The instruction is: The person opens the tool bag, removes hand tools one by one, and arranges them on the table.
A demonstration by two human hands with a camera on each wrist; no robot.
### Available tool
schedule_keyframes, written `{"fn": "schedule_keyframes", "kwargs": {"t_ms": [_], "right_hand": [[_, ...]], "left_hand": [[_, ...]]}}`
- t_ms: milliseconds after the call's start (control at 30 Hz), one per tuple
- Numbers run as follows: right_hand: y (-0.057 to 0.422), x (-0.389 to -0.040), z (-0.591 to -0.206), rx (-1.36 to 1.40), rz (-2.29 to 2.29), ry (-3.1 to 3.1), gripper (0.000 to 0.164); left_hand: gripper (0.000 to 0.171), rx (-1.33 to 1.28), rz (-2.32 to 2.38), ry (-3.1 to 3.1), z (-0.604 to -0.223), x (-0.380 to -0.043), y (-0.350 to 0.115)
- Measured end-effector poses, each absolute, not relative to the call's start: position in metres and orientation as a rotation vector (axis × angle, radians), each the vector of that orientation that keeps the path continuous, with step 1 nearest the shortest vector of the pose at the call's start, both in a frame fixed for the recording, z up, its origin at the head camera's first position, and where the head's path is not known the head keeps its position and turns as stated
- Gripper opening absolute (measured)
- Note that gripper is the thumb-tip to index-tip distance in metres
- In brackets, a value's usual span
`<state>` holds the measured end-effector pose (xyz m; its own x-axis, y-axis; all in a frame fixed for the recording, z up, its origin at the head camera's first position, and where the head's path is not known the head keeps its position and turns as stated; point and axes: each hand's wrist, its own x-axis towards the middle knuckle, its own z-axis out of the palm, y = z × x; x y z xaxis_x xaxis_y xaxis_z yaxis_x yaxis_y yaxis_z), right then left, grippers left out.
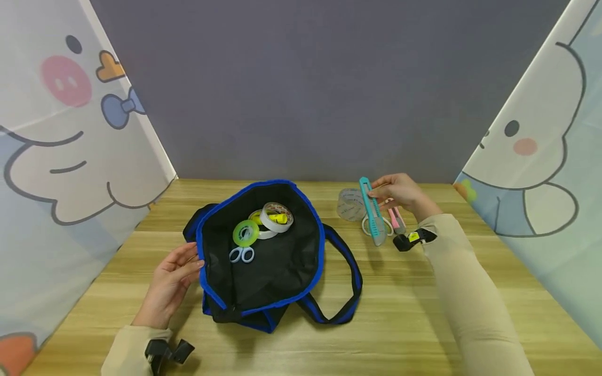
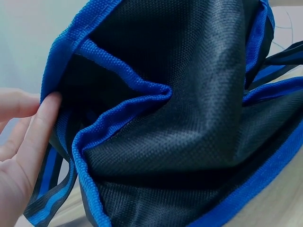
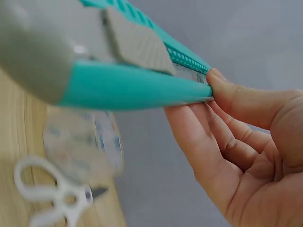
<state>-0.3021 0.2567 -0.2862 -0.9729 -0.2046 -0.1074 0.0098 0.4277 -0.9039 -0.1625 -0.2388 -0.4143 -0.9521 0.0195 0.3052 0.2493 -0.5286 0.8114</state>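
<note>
A black bag with blue edging [image 1: 321, 261] lies with its mouth spread wide on the table. My left hand [image 1: 174, 279] pinches its left rim between thumb and fingers, as the left wrist view also shows. Inside the bag are a green tape roll [image 1: 245, 233], white tape rolls [image 1: 277, 223], a yellow marker-like stick [image 1: 277, 219] and light-blue-handled scissors [image 1: 242, 254]. Above the table to the right, my right hand [image 1: 400, 193] pinches a teal utility knife [image 3: 137, 90] with a grey end. Under it are white-handled scissors [image 3: 61, 194] and a pink cutter [image 1: 397, 220].
A wide clear tape roll [image 1: 350, 204] stands beside the white-handled scissors. The bag's strap [image 1: 355, 282] loops out over the wooden table [image 1: 400, 324] on the right. A grey panel [image 1: 310, 94] closes off the back, and printed cloths [image 1: 531, 172] flank both sides.
</note>
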Motion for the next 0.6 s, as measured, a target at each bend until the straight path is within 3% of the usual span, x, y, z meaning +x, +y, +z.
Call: {"fn": "schedule_keyframes", "kwargs": {"t_ms": [600], "right_hand": [[0.331, -0.303, -0.306, 0.079, -1.532, 2.612, 0.053]], "left_hand": [[0.046, -0.447, -2.607, -1.444, -0.415, -0.165, -0.238]]}}
